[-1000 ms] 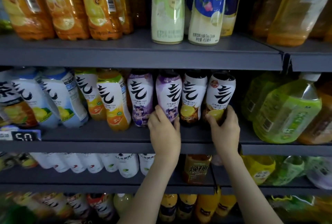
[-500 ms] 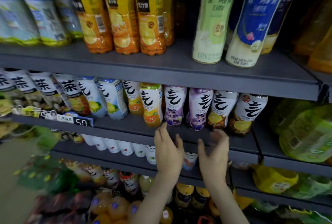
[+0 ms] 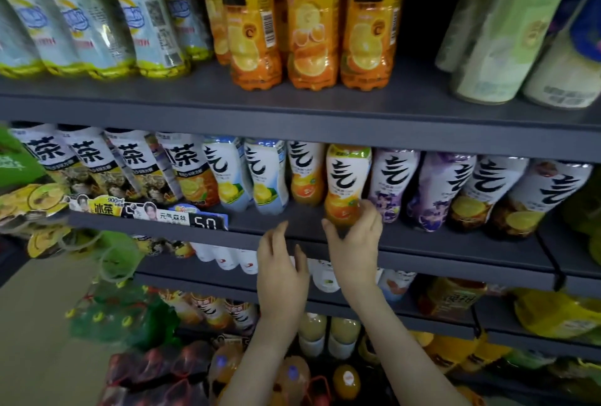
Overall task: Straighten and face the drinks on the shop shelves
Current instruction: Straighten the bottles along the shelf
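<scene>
**Two hands at the middle shelf, one bottle gripped**

Along the left end of the grey metal middle shelf [image 3: 422,252], the tall white-labelled tea bottles [image 3: 87,158] lean but show their fronts, above a black price tag [image 3: 208,223] clipped to the front edge. Next come two pale blue lemon drink bottles [image 3: 265,178], labels forward. The left hand [image 3: 281,270] hovers just before the shelf's front edge, fingers loose and spread, holding nothing. Beside it, the right hand [image 3: 354,243] clasps the base of a white-and-orange plastic drink bottle [image 3: 346,181], thumb on one side and fingers on the other. That bottle stands near the front edge at mid-shelf, label outward, ahead of a matching one behind it. To the right, the purple-labelled bottles [image 3: 395,181] and dark lemon tea bottles [image 3: 491,187] look faced already, so this row seems nearly finished. On the upper shelf [image 3: 325,113], some clear blue-labelled bottles [image 3: 156,25] and an orange juice bottle [image 3: 252,31] show codes, not fronts, and probably remain to turn. The lower shelves [image 3: 422,311] are too blurred to judge.
</scene>
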{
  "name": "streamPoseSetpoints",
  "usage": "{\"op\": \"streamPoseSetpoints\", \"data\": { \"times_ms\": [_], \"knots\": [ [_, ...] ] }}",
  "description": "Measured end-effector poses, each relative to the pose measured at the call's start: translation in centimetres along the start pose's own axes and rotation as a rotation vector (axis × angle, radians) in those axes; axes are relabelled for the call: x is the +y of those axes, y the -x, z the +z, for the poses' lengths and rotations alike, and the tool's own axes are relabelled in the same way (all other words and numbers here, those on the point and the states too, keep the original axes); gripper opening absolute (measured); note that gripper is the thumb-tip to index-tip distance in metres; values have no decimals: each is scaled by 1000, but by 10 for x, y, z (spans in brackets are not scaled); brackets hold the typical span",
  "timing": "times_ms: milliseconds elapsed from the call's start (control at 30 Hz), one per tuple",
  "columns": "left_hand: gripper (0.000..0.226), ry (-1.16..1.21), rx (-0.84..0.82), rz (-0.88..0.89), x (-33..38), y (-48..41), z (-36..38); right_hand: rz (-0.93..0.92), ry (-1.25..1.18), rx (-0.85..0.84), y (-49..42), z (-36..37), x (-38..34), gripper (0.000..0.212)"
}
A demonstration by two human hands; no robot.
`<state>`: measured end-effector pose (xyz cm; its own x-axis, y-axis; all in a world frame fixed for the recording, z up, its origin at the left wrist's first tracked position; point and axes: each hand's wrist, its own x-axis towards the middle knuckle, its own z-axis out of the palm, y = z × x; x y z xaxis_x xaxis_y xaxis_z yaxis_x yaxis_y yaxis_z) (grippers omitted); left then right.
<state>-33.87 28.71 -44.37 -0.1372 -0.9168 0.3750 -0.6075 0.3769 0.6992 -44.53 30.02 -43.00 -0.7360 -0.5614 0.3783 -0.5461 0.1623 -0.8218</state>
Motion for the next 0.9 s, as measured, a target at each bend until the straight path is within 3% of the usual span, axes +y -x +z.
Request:
{"op": "streamPoseSetpoints", "data": {
  "times_ms": [133, 400, 500, 600, 767, 900],
  "knots": [
    [39, -34, -77, 24, -33, -16, -24, 78, 161, 194, -11, 27, -12, 65],
    [36, -106, -340, 81, -44, -50, -58, 221, 198, 144, -7, 30, -29, 51],
    [37, -146, -490, 39, -32, -51, -69, 222, 217, 56, 21, 14, -40, 45],
    [39, -220, -645, 13, -14, -44, -79, 191, 253, -150, 55, -8, -47, 35],
    [37, -319, -859, 98, 26, -18, -77, 208, 298, -403, 84, -56, -49, 32],
    [44, -368, -1005, 217, 65, 12, -64, 315, 248, -433, 87, -106, -43, 33]
  ]
}}
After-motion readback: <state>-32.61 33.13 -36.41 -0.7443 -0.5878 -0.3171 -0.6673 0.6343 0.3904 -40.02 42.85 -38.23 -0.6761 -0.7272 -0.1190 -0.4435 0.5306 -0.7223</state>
